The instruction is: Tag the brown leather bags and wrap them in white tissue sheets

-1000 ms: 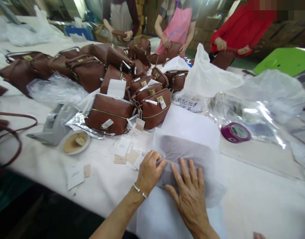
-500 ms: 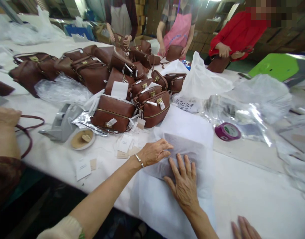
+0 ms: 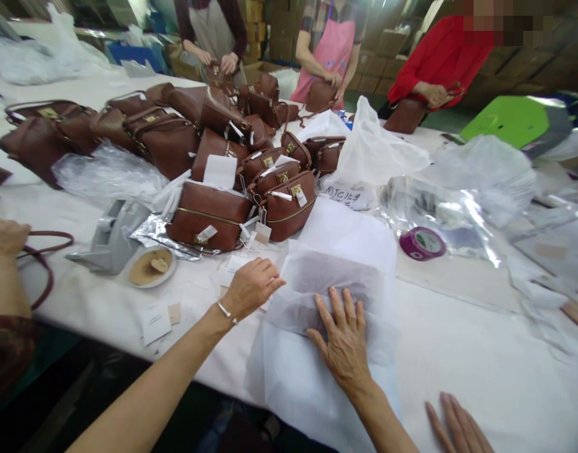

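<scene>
A thin sheet of white tissue paper (image 3: 298, 258) lies on the table, with a dark flat shape showing through it. My right hand (image 3: 343, 343) presses flat on this sheet, fingers spread. At the sheet's left edge is my left hand (image 3: 253, 286), its fingers curled and thumb against them; whatever they may hold is hidden. A larger white sheet (image 3: 317, 390) extends underneath toward me. Small tags (image 3: 155, 322) and a brown bag (image 3: 211, 217) with a gold zip are near my left hand.
Several brown bags (image 3: 163, 141) are heaped across the table. A grey tape dispenser (image 3: 112, 236), a shallow dish (image 3: 151, 267) and purple tape (image 3: 421, 243) stand around. Plastic bags (image 3: 373, 141) lie behind. Another person's hand (image 3: 456, 425) rests at lower right; co-workers stand opposite.
My left hand has moved left, from over the tissue paper to its left edge. My right hand stays flat on the paper. The whole view has shifted slightly.
</scene>
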